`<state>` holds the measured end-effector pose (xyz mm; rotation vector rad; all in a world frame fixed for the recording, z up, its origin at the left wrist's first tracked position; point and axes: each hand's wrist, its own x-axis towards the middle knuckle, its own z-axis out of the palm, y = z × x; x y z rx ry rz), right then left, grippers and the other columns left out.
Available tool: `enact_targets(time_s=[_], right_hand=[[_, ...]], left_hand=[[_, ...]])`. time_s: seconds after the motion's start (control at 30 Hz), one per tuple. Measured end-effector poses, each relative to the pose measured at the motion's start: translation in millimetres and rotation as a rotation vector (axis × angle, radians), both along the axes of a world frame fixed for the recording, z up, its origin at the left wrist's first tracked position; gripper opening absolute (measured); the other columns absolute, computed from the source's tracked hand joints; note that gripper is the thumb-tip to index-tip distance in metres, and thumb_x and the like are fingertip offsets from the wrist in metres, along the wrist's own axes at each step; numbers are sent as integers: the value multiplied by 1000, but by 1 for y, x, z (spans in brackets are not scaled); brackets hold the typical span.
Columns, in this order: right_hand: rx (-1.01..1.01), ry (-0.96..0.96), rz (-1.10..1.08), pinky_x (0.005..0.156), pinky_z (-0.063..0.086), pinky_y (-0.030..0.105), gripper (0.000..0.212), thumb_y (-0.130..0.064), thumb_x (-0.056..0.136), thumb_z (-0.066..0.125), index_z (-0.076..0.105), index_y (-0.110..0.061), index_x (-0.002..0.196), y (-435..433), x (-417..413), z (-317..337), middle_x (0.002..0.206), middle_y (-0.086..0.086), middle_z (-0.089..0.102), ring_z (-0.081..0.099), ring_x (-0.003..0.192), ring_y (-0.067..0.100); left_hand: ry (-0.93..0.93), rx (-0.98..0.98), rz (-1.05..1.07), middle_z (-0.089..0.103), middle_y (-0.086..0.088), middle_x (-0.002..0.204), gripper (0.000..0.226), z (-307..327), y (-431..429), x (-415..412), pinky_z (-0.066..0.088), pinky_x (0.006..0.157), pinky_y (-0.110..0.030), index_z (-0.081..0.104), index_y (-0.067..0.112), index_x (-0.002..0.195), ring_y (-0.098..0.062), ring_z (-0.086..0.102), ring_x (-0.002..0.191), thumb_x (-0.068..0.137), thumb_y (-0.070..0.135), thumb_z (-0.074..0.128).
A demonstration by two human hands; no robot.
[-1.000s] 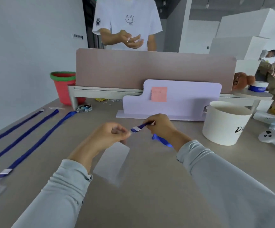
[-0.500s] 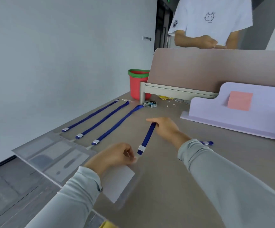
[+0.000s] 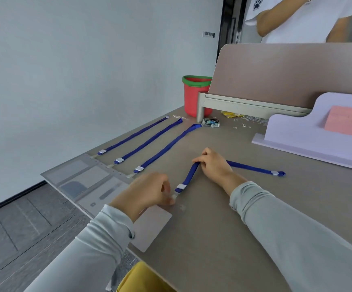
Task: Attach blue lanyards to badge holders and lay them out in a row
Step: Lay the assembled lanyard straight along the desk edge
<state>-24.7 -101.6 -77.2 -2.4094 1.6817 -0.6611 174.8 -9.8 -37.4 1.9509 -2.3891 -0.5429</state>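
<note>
We record the left hand (image 3: pixel 147 192) near the bench's (image 3: pixel 213 245) left edge. Its fingers are curled and pinch the top of a holder (image 3: pixel 153 226) where the lanyard's (image 3: pixel 188 175) white end meets it. The holder lies flat under that wrist, one corner at the edge. The right hand (image 3: pixel 215 165), further in, grasps the lanyard at a bend, and the rest of the strap runs right across the bench. Three other lanyards (image 3: pixel 148 140) lie parallel beside the left edge, their holders (image 3: pixel 86 180) at that edge. A bucket (image 3: pixel 193 98) stands at the far left corner.
</note>
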Motion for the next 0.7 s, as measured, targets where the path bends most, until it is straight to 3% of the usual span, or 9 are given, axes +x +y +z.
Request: enact_targets(time_s=[0.13, 0.27, 0.43, 0.6, 0.7], right_hand=[[10, 30, 38, 85, 44, 28, 30, -14, 95, 46, 64, -18, 120, -1, -2, -1, 114, 4, 60, 56, 103, 20], [15, 49, 39, 98, 41, 30, 31, -13, 93, 49, 61, -16, 121, 1, -12, -2, 121, 2, 62, 53, 113, 19], [-38, 2, -197, 82, 46, 29, 26, -22, 91, 55, 61, -17, 116, 0, -44, 3, 115, 0, 54, 55, 104, 19], [85, 90, -287, 83, 51, 37, 26, -28, 90, 56, 66, -20, 112, -6, -66, 11, 114, 2, 53, 55, 102, 21], [112, 96, -269, 82, 52, 39, 22, -25, 91, 56, 70, -21, 106, -15, -69, 15, 107, 2, 58, 56, 100, 21]], left_hand=[[42, -116, -39, 59, 2, 113, 39, 10, -4, -4, 48, 89, -29, 57, 20, 115, -14, 58, 99, 81, 34, 68], [120, -277, -114, 60, -2, 118, 30, 13, -22, -26, 47, 86, -28, 59, 14, 119, -16, 59, 103, 91, 24, 56], [30, -268, -252, 60, -7, 113, 26, 6, -61, -52, 48, 90, -39, 64, 9, 113, -24, 59, 100, 95, 17, 47], [7, -241, -305, 58, -4, 123, 32, 5, -97, -64, 44, 93, -30, 56, 13, 126, -20, 56, 108, 95, 19, 50], [87, -225, -268, 59, -3, 125, 37, 3, -115, -70, 45, 91, -29, 53, 14, 128, -17, 59, 107, 93, 24, 54]])
